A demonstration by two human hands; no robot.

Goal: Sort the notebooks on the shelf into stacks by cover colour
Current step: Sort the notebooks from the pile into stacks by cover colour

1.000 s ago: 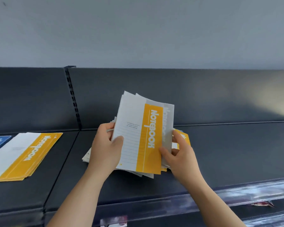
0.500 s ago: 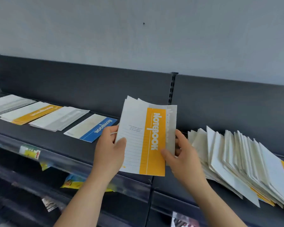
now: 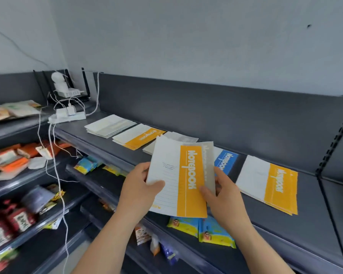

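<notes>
A bundle of notebooks (image 3: 178, 180) (orange cover in front, pale one behind) is held above the shelf (image 3: 315, 210) front, gripped at its left edge by the left hand (image 3: 139, 186) and pinched at the right by the right hand (image 3: 224, 192). Sorting is judged partly done: a pale stack (image 3: 109, 125), orange stack (image 3: 139, 138) & blue stack (image 3: 226, 161) are laid out, and the held ones are unplaced.

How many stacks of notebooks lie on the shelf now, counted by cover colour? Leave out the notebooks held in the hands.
Yellow: 2, the left yellow stack and the right yellow stack.
Blue: 1, the blue stack.
Pale grey or white: 2, the far-left pale stack and the half-hidden pale stack.
Total: 5 stacks.
</notes>
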